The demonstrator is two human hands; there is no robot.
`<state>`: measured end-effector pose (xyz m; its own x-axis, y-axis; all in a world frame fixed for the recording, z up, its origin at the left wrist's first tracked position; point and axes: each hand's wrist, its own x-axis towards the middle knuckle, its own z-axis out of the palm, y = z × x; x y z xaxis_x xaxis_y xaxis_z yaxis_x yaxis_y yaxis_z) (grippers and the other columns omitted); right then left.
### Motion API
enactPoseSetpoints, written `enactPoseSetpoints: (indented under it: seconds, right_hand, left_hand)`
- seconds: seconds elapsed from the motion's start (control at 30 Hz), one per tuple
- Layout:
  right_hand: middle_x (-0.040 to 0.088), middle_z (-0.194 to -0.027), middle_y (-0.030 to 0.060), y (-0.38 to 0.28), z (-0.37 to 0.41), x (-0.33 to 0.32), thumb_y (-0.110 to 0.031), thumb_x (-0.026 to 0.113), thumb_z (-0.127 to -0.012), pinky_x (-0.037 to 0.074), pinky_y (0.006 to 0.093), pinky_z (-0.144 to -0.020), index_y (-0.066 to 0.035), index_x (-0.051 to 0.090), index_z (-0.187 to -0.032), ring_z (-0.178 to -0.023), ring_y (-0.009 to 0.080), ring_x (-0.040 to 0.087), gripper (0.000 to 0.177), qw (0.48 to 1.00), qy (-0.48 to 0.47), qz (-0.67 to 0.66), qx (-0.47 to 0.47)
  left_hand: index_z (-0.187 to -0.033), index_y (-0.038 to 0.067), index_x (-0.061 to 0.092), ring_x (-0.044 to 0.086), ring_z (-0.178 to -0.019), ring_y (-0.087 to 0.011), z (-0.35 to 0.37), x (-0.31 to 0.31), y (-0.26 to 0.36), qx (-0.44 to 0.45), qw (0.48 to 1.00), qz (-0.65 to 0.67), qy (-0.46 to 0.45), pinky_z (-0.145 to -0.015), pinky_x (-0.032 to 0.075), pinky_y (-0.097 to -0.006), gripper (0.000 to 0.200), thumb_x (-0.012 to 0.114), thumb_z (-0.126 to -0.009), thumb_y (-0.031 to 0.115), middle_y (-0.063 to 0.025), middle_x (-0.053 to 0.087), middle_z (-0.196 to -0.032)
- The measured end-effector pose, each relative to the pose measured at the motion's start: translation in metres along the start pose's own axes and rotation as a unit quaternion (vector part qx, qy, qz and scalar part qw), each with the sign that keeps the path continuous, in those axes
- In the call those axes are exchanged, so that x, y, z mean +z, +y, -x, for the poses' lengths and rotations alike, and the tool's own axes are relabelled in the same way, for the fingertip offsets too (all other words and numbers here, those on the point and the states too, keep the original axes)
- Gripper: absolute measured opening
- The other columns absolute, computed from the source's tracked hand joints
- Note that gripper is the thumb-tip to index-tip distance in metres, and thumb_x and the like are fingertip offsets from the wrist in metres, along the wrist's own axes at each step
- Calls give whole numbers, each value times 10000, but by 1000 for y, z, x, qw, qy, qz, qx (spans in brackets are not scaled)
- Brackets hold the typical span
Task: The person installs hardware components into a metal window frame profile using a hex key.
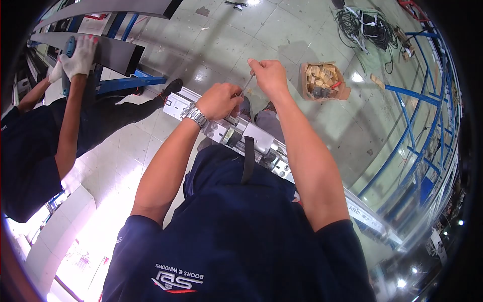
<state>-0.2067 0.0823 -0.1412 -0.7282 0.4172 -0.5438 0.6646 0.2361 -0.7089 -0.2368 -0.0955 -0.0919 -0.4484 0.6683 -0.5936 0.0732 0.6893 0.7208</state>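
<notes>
The right hand (270, 79) had its fingers closed on a thin metal rod (247, 85), which slanted down toward the left hand (218, 102). The left fingers were bent low over the profile, near the rod's lower end; whether they gripped anything was hidden. A metal watch (194, 115) circled the left wrist.

The profile (257, 137) was long, silvery and straight-edged, with slots and round holes at its near-left end, metal fittings set along its middle and dark printed lettering farther down. A black strap (249, 158) stood up against its near side. The left fingers sat just over its far edge, toward the left end, while the right hand hung above and beyond that edge, apart from the metal.

The profile crossed diagonally in front of the person's waist, from upper left to lower right. Its left end stopped near a co-worker's dark shoe (173, 87); its other end ran toward a blue rack (421, 126). The person's shoes showed just past the far edge, close below the hands. Beyond them, bare tiled floor (229, 48) gave the right hand open room forward, up to a cardboard box (305, 83) of wooden blocks on the right. Coiled cables (367, 30) lay farther off. At left, a co-worker's gloved hand (80, 55) rested by a grey panel (113, 53), well apart.
</notes>
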Motion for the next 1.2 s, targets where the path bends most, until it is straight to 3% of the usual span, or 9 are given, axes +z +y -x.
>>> enactPoseSetpoints:
  seconds: [0.1, 0.17, 0.3, 0.4, 0.5, 0.7, 0.93, 1.1, 1.2]
  right_hand:
    - [721, -774, 169, 7, -5, 2, -449, 634, -918, 524, 424, -668, -19, 750, -780, -632, 313, 653, 466, 989, -79, -121, 7]
    - [733, -824, 173, 4, -6, 1, -453, 604, -941, 530, 423, -707, -14, 756, -835, -689, 326, 671, 476, 989, -92, -112, 34]
    - [745, -949, 195, -9, -6, 0, -468, 551, -972, 538, 433, -834, -12, 766, -935, -877, 358, 706, 506, 995, -67, 59, 42]
    - [689, -834, 143, -6, -9, 13, -481, 610, -953, 518, 389, -658, 6, 719, -759, -748, 263, 646, 535, 995, 13, 100, -1]
    - [711, -903, 162, -8, -10, 15, -466, 613, -954, 543, 384, -704, 12, 733, -811, -853, 277, 679, 513, 996, 0, 61, 68]
    - [736, -1030, 188, -18, -13, 14, -470, 560, -979, 573, 425, -772, 40, 736, -1006, -875, 327, 723, 540, 987, -16, 97, 123]
    - [730, -978, 118, -24, -12, 15, -396, 615, -967, 605, 402, -708, 41, 707, -1027, -790, 267, 692, 450, 987, 15, 79, 141]
    - [696, -927, 115, -12, -13, 10, -454, 649, -956, 593, 407, -701, 25, 692, -1107, -769, 213, 651, 504, 993, -50, -13, 104]
    - [671, -844, 92, -18, 36, -5, -478, 659, -957, 561, 345, -706, 18, 697, -1117, -754, 173, 640, 523, 996, -52, -71, 23]
  left_hand:
    - [-940, -33, 666, 755, -702, -232, -2, -4, -1, 12, 1000, -12, -19, -688, 578, -359, 212, 563, -954, 152, -149, 739, -754]
    - [-937, -31, 660, 755, -710, -233, -1, -4, -2, 11, 1000, -14, -25, -682, 577, -356, 223, 557, -965, 164, -146, 740, -768]
    - [-925, -34, 664, 750, -701, -236, 1, -2, -4, 9, 1000, -10, -9, -682, 575, -356, 237, 556, -966, 173, -144, 740, -765]
    - [-922, -38, 669, 747, -696, -234, 2, -2, -4, 14, 1000, -16, -3, -683, 575, -352, 255, 557, -968, 185, -140, 742, -763]
    - [-926, -39, 675, 747, -696, -230, 3, -2, -7, 14, 1000, 7, -4, -682, 577, -350, 274, 553, -978, 201, -135, 744, -764]
    - [-897, -30, 675, 749, -708, -216, 4, -1, -12, -2, 999, 43, -6, -653, 580, -355, 315, 552, -994, 243, -130, 751, -788]
    - [-838, -7, 659, 764, -770, -188, 0, 4, -17, 13, 999, 39, -5, -634, 584, -333, 308, 548, -992, 236, -110, 769, -871]
    - [-993, -40, 689, 769, -816, -198, 2, 11, -22, 23, 995, 96, 15, -658, 590, -325, 275, 552, -993, 199, -129, 773, -935]
    - [-1065, -68, 681, 767, -840, -214, -1, 17, -33, 42, 986, 161, 24, -695, 601, -327, 274, 566, -989, 169, -157, 766, -965]
